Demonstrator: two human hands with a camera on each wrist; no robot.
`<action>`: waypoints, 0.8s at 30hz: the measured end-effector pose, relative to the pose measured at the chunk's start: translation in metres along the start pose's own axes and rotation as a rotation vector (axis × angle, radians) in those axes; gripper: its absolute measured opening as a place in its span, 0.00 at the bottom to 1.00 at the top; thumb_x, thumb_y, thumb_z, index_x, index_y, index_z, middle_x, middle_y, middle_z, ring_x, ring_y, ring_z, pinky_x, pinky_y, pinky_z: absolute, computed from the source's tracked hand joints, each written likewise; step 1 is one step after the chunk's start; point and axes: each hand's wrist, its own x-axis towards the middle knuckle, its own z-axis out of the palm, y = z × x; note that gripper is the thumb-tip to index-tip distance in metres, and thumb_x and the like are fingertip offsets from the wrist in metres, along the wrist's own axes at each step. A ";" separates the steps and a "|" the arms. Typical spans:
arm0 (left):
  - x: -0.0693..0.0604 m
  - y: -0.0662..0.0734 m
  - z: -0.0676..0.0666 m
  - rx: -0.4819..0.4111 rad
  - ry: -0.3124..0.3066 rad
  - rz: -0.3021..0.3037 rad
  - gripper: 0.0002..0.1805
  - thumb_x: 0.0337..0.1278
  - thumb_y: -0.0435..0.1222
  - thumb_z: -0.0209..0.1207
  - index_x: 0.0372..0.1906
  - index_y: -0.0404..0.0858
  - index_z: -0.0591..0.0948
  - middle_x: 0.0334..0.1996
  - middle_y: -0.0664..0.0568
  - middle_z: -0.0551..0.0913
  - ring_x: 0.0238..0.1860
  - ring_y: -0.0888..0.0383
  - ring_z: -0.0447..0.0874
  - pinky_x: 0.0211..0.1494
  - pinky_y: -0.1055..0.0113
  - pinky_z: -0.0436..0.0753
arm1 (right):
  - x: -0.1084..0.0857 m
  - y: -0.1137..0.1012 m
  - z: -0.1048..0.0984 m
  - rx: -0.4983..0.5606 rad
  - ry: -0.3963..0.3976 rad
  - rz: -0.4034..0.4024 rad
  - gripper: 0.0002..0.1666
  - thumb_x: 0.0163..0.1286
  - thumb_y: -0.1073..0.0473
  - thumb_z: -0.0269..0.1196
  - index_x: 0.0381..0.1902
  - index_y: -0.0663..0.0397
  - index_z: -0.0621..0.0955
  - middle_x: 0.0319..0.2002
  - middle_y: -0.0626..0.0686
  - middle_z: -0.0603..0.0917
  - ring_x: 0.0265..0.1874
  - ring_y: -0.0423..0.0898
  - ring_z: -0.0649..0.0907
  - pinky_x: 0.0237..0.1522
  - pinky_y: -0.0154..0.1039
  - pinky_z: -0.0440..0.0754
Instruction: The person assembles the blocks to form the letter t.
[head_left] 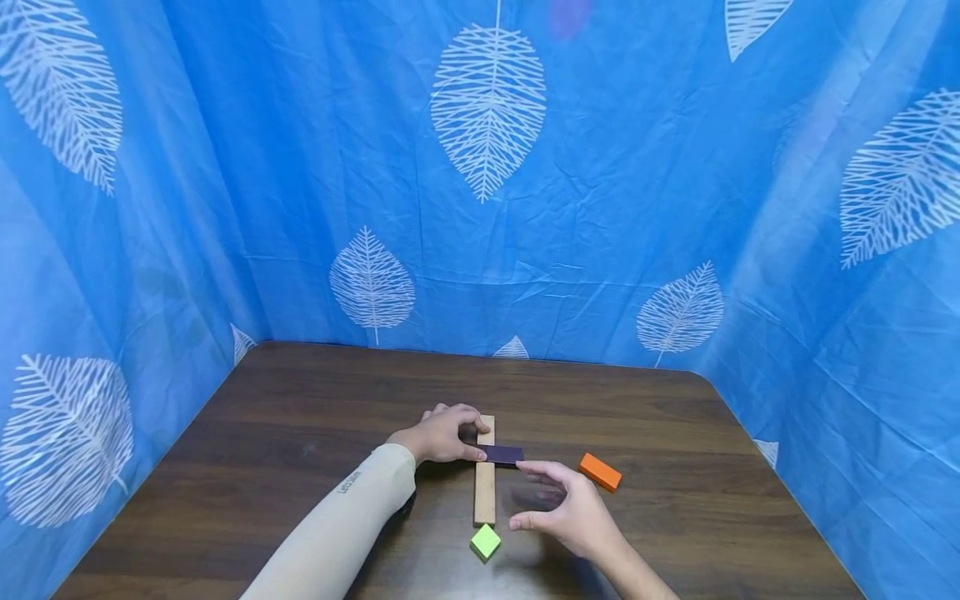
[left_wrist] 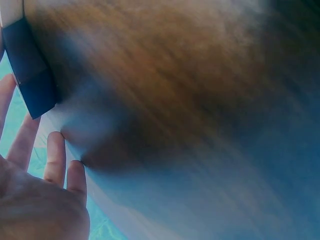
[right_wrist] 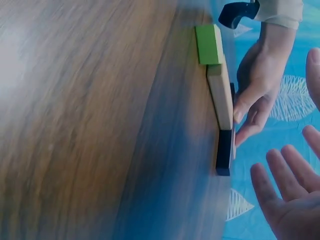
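My left hand (head_left: 442, 433) bends over a line of flat blocks, its thumb and index finger pinching the left part of a dark purple block (head_left: 504, 455). This block lies crosswise between two pale wooden blocks, one beyond it (head_left: 487, 427) and one nearer (head_left: 484, 493). Its dark end (left_wrist: 40, 95) shows near my left fingers in the left wrist view. My right hand (head_left: 577, 510) hovers by the right end of the purple block, thumb and fingers spread and holding nothing. In the right wrist view its fingers (right_wrist: 267, 190) stand apart from the blocks.
A light green block (head_left: 485, 542) sits at the near end of the pale wooden block. To the right of my right hand lies an orange block (head_left: 600, 472). The brown wooden table (head_left: 315, 400) is enclosed by blue leaf-patterned cloth (head_left: 487, 250).
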 end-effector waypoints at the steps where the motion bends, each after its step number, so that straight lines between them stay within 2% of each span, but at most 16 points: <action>1: 0.000 0.000 0.000 0.000 0.001 0.003 0.20 0.52 0.49 0.74 0.51 0.54 0.85 0.65 0.54 0.75 0.63 0.47 0.65 0.66 0.43 0.60 | 0.000 0.001 -0.001 -0.003 0.004 -0.010 0.41 0.48 0.56 0.82 0.60 0.58 0.81 0.56 0.60 0.82 0.55 0.61 0.81 0.53 0.50 0.81; 9: -0.001 0.000 0.000 0.008 -0.004 0.005 0.21 0.52 0.50 0.74 0.52 0.54 0.85 0.66 0.53 0.74 0.63 0.47 0.65 0.65 0.43 0.60 | -0.002 0.010 -0.010 -0.095 0.053 -0.057 0.41 0.46 0.52 0.83 0.59 0.55 0.83 0.56 0.51 0.84 0.57 0.56 0.81 0.55 0.52 0.79; 15: -0.001 0.000 -0.001 -0.003 -0.004 0.007 0.22 0.52 0.49 0.74 0.53 0.54 0.85 0.67 0.53 0.73 0.64 0.46 0.64 0.66 0.42 0.59 | -0.001 0.020 -0.024 -0.189 0.123 -0.043 0.39 0.43 0.52 0.84 0.56 0.54 0.84 0.54 0.49 0.85 0.55 0.53 0.82 0.54 0.53 0.79; 19: -0.001 0.000 0.000 -0.002 -0.003 0.013 0.21 0.53 0.49 0.74 0.53 0.53 0.85 0.67 0.52 0.73 0.65 0.45 0.64 0.66 0.43 0.59 | 0.001 0.026 -0.035 -0.248 0.188 -0.004 0.39 0.43 0.51 0.84 0.55 0.52 0.85 0.53 0.47 0.84 0.54 0.54 0.82 0.55 0.52 0.79; 24: -0.002 0.000 0.000 -0.002 -0.003 0.010 0.21 0.53 0.49 0.74 0.53 0.54 0.85 0.67 0.53 0.73 0.65 0.46 0.63 0.66 0.43 0.58 | 0.001 0.036 -0.049 -0.339 0.231 0.011 0.40 0.41 0.48 0.84 0.55 0.51 0.85 0.54 0.50 0.83 0.56 0.57 0.80 0.55 0.57 0.78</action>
